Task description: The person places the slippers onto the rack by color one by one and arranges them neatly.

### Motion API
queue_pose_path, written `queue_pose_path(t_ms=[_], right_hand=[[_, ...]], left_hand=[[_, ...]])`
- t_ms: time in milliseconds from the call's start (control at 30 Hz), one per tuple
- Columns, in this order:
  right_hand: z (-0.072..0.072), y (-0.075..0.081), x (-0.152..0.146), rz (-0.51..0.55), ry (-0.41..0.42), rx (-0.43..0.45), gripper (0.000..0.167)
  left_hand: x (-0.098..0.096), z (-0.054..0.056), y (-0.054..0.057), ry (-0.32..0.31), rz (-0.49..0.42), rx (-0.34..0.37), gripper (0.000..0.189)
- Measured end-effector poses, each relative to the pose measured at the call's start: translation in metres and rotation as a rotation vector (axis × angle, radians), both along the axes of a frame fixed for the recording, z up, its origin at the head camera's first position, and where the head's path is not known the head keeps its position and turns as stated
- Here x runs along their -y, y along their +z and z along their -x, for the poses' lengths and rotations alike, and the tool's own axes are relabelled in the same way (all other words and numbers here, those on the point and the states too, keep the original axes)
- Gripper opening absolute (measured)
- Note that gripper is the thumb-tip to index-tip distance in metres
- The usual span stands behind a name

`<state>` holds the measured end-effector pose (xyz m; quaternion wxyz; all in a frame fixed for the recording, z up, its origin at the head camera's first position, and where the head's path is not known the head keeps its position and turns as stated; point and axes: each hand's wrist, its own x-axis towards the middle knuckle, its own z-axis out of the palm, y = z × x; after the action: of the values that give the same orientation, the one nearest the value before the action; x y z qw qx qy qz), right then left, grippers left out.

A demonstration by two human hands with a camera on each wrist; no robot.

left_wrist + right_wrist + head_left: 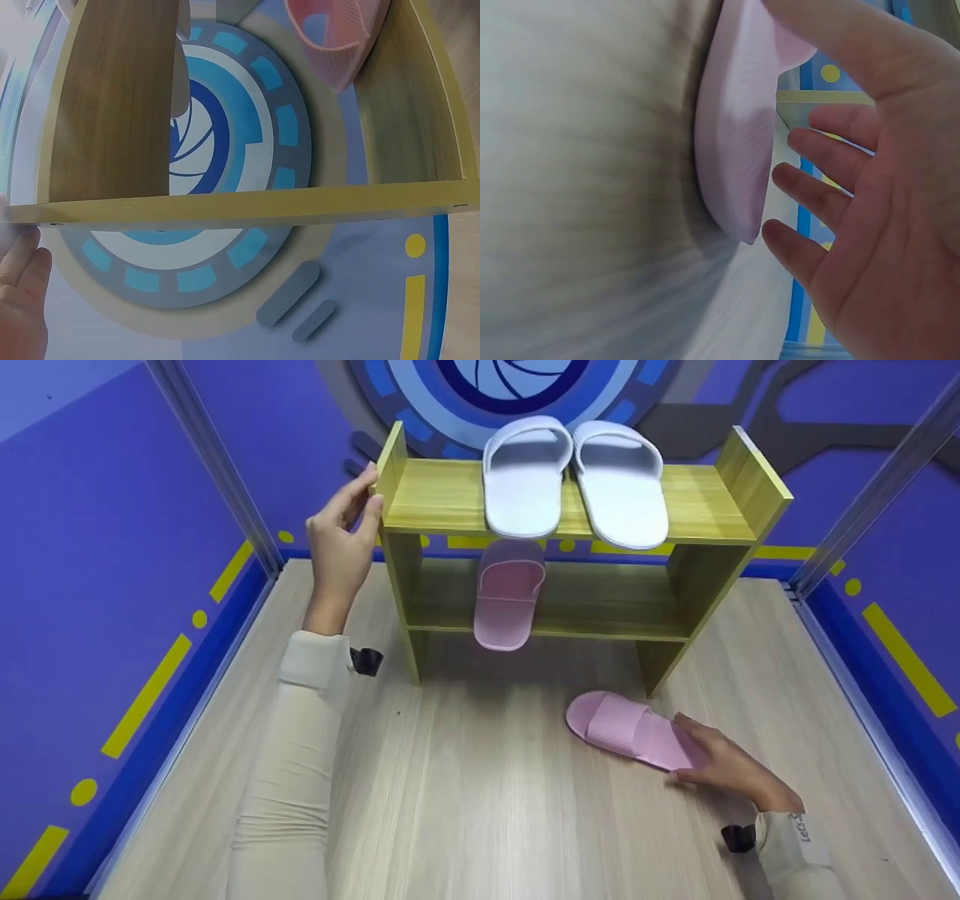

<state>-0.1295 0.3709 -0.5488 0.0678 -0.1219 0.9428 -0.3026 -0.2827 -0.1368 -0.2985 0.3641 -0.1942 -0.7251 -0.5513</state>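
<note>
My left hand (341,529) touches the front upper edge of the wooden rack's left side panel (390,461), fingertips and thumb against its outer face. In the left wrist view, its fingers (30,274) lie by the panel's end. Down on the floor, a pink slipper (619,726) lies with its toe strap to the left. Around its heel end is my right hand (720,761), thumb on the near side and fingers on the far side. The right wrist view has those fingers (810,195) spread beside the slipper's heel (739,165).
Two white slippers (525,499) stand side by side on the rack's top shelf (442,495). Another pink slipper (504,619) sits left of centre on the lower shelf (600,600), overhanging its front. Blue patterned walls (135,547) enclose the light wooden floor (480,810).
</note>
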Motion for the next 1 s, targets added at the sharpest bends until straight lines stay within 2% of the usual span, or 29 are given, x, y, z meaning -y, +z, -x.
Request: queue_pose_path(t_ms=[167,433,700,1000], right_hand=[[0.001,-0.004,0.000,0.015,0.048,-0.038,0.097],[0.004,-0.003,0.000,-0.014,0.030,0.017,0.097],[0.007,-0.002,0.002,-0.039,0.021,0.053,0.097],[0.006,-0.001,0.000,-0.059,0.000,0.057,0.094]], left_hand=[[-0.004,-0.009,0.006,-0.004,-0.012,0.015,0.029],[0.002,0.005,-0.003,-0.020,-0.019,-0.008,0.030],[0.004,0.005,-0.006,-0.022,-0.015,-0.024,0.030],[0.005,0.007,-0.006,-0.028,-0.016,-0.001,0.031]])
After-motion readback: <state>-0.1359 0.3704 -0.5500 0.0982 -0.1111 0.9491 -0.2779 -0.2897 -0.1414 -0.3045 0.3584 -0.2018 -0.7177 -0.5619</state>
